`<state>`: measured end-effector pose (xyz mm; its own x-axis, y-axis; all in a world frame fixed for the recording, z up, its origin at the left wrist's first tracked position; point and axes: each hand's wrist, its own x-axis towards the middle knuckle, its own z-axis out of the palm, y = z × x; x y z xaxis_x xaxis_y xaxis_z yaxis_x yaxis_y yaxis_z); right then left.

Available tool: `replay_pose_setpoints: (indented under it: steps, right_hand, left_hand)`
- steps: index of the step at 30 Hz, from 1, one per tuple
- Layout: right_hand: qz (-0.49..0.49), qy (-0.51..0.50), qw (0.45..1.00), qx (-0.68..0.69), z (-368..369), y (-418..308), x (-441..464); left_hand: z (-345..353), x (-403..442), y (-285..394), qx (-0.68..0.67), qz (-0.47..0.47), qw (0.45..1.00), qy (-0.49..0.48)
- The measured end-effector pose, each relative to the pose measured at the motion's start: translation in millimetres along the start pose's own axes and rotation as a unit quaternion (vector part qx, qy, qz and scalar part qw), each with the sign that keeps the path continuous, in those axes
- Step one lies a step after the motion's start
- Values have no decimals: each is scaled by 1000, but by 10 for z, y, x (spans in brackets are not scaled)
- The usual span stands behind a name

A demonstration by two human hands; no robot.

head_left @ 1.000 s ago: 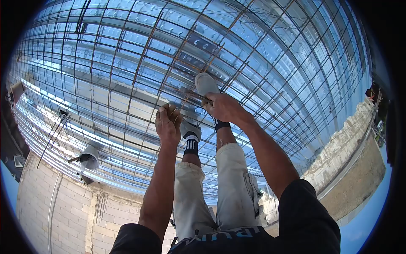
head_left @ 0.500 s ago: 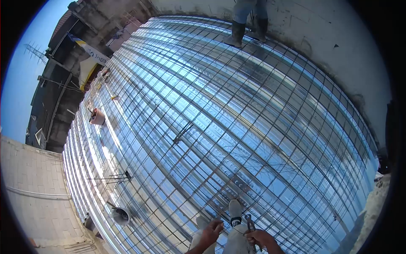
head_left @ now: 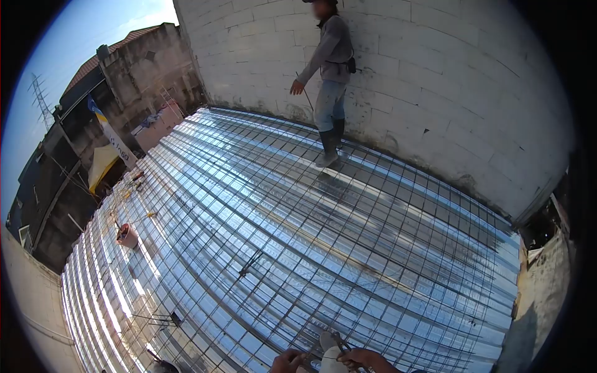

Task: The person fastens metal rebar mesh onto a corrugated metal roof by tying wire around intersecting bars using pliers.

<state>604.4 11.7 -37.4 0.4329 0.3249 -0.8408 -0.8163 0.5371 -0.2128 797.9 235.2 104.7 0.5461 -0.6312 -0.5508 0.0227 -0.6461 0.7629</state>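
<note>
My right hand (head_left: 362, 359), at the bottom edge, is closed around a pair of pincers (head_left: 339, 341) whose jaws point up and away from me. To its left, my left hand (head_left: 287, 361) has its fingers curled together; whatever may be between them is too small to make out. Between the hands is my shoe (head_left: 328, 340), standing on the steel mesh (head_left: 292, 273). Under the mesh lies shiny corrugated metal decking (head_left: 507, 273). A small bundle of dark tie wire or rods (head_left: 250, 263) rests on the mesh ahead.
A person in boots (head_left: 333, 81) stands by the block wall (head_left: 429, 81) at the back. A reddish bucket (head_left: 127, 235) sits on the left, with short dark rods (head_left: 163, 321) nearer me. A dark round container (head_left: 163, 365) shows at the bottom left. The decking ends at a right-hand edge.
My view has tilted up, bringing the other person's upper body and more wall into sight. Both my hands now appear lower in the picture. The pincers remain in my right hand.
</note>
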Motion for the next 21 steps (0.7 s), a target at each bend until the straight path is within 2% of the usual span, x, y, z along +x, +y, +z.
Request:
replay_pose_setpoints:
  steps: [3,4,8,11,13,14,17,19,21]
  right_hand:
    - [-33,-8,999,-36,234,7,65]
    - [-53,4,996,-74,369,-79,21]
    - [-101,24,975,-197,1202,-561,-548]
    - [-148,-13,976,-160,1268,-592,-320]
    - [-168,30,966,-197,1297,-694,-359]
    - [-176,51,959,-215,1282,-696,-364]
    - [-217,257,869,-362,978,-573,-263]
    - [-257,336,811,-404,719,-401,-360]
    - [-268,377,741,-486,257,-136,-322]
  left_hand:
    - [-199,-162,-147,-134,-51,990,15]
    - [-206,-173,-224,-188,-19,978,88]
    - [-536,-280,-257,-140,39,982,123]
    - [-678,-267,-346,-184,49,973,127]
    - [-795,-318,-352,-203,61,970,122]
    - [-855,-302,-524,-126,71,982,122]
    - [-853,-301,-1354,-91,34,978,186]
    - [-932,-529,-1627,-179,-100,964,167]
    - [-862,-725,-2376,-266,-204,923,188]
